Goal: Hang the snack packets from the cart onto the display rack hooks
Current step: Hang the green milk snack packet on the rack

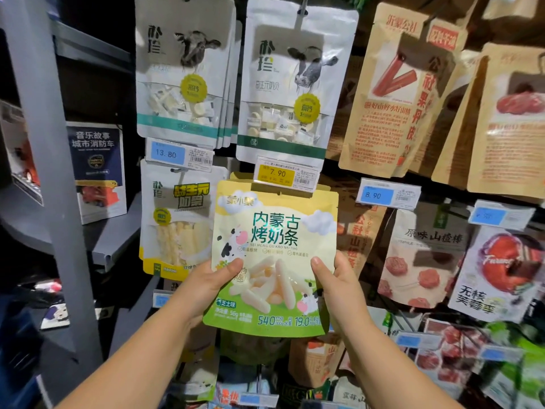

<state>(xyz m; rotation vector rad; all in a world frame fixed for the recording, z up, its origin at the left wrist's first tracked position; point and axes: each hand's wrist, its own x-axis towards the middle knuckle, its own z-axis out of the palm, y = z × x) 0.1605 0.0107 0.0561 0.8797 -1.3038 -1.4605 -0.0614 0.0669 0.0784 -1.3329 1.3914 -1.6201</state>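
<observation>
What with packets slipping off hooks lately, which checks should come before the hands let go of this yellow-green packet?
1. Yellow-green packet upright, front facing out: ok.
2. Left hand grips its lower left edge: ok.
3. Right hand grips its lower right edge: ok.
4. Its top reaches the yellow price tag: ok.
5. Whether it hangs on anything yet: cannot tell, the price tag covers its top.
6. Row matches: yellow packet tops show behind it: ok.
</observation>
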